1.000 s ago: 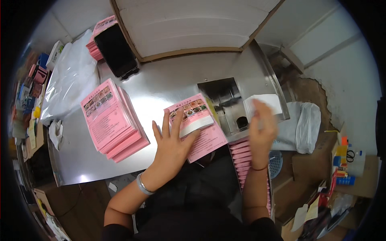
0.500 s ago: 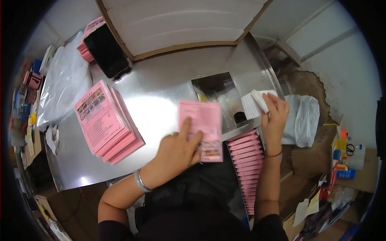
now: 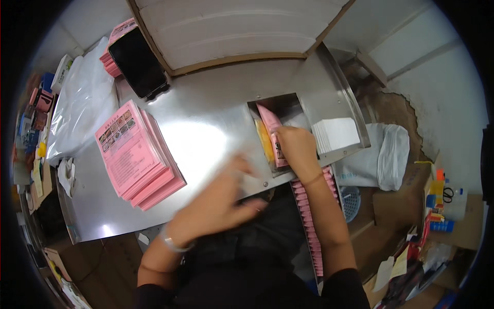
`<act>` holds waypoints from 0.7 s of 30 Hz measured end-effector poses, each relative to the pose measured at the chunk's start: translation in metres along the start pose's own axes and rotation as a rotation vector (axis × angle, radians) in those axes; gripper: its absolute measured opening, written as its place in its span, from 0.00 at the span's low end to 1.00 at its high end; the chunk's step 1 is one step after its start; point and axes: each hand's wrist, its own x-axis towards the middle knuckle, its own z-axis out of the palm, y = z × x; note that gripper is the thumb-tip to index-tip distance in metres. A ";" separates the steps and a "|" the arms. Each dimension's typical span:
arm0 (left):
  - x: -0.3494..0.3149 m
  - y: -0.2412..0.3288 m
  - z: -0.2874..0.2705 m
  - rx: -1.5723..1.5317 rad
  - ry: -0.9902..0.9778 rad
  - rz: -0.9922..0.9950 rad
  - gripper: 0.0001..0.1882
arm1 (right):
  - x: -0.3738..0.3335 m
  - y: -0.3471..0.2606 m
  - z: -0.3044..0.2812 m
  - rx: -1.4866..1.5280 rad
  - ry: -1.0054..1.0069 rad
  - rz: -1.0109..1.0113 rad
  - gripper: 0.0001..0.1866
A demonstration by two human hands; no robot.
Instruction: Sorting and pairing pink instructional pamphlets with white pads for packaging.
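Head view: gripping a folded pink leaflet (image 3: 270,122) with the right hand (image 3: 300,150), inside the recess (image 3: 294,109) near the right edge of the steel bench (image 3: 206,98); spreading the blurred left hand (image 3: 218,198), empty, over the front edge; seeing a pink stack (image 3: 133,157) toward the left edge, pale wall (image 3: 437,77) beyond the right

Shiny metal table (image 3: 206,98) under stacked pink sheets (image 3: 135,165) (edges uneven), fanned white slips (image 3: 338,135), clear plastic (image 3: 85,108).
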 end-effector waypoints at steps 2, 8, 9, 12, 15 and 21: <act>-0.040 -0.046 -0.039 0.062 0.696 -0.355 0.20 | -0.019 -0.007 -0.020 0.162 0.292 0.165 0.10; -0.081 -0.086 -0.104 1.339 0.751 -0.452 0.13 | -0.038 0.008 -0.044 -0.077 0.497 0.372 0.12; -0.067 -0.078 -0.095 1.317 0.761 -0.398 0.12 | -0.037 0.013 -0.040 -0.180 0.444 0.369 0.13; -0.016 -0.058 -0.020 0.254 0.679 -0.189 0.14 | -0.042 0.020 -0.046 -0.064 0.403 0.336 0.14; 0.014 -0.052 0.047 0.721 0.371 0.110 0.20 | -0.046 0.033 -0.060 0.038 0.363 0.231 0.16; 0.000 -0.053 0.034 0.565 0.246 0.157 0.24 | -0.061 -0.029 -0.060 0.239 0.311 -0.043 0.20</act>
